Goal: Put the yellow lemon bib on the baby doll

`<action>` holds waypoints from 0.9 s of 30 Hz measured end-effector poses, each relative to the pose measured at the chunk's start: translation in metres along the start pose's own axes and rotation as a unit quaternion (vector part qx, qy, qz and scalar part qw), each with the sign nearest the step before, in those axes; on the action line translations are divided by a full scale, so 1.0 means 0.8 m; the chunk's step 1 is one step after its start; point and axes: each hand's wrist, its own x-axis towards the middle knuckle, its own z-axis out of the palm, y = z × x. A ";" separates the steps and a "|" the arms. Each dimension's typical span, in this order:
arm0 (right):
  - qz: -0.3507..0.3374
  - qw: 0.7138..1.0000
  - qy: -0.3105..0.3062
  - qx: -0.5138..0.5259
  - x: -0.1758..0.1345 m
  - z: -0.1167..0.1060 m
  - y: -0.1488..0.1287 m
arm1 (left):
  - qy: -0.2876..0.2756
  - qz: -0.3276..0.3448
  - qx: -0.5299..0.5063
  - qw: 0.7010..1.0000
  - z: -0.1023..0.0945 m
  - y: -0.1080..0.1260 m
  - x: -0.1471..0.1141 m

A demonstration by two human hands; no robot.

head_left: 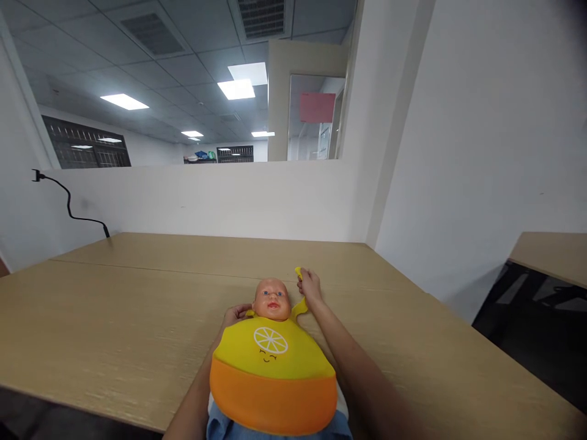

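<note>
Head view: right hand (310, 286) grip pinched on bib strap (300, 305), left hand (236, 315) grip hidden behind doll (272, 299), can't tell.

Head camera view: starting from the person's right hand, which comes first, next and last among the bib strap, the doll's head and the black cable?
1. Bib strap: pinched in the right hand, beside the doll's neck.
2. Doll's head: just left of that hand, on the table.
3. Black cable: far off at the table's back left corner, against the white wall.
</note>
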 end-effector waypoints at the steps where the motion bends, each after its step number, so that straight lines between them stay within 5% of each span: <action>1: -0.001 1.000 0.000 0.010 0.001 -0.002 -0.012 | 0.007 0.004 0.016 1.000 -0.004 0.001 0.003; 7: -0.009 0.997 -0.047 0.068 -0.015 -0.006 -0.098 | 0.072 0.032 -0.004 0.997 -0.022 0.025 0.003; 11: -0.048 0.979 -0.141 0.141 -0.044 -0.001 -0.138 | 0.090 0.045 -0.091 0.991 -0.016 0.039 -0.008; 15: -0.076 0.954 -0.280 0.077 -0.083 0.016 -0.146 | 0.047 0.057 -0.168 0.983 -0.008 0.040 -0.015; 19: -0.122 0.898 -0.419 -0.053 -0.121 0.040 -0.133 | -0.012 0.046 -0.154 0.987 -0.007 0.035 -0.017; 27: -0.325 0.807 -0.354 -0.344 -0.149 0.070 -0.103 | -0.065 0.037 -0.124 0.989 -0.009 0.038 -0.023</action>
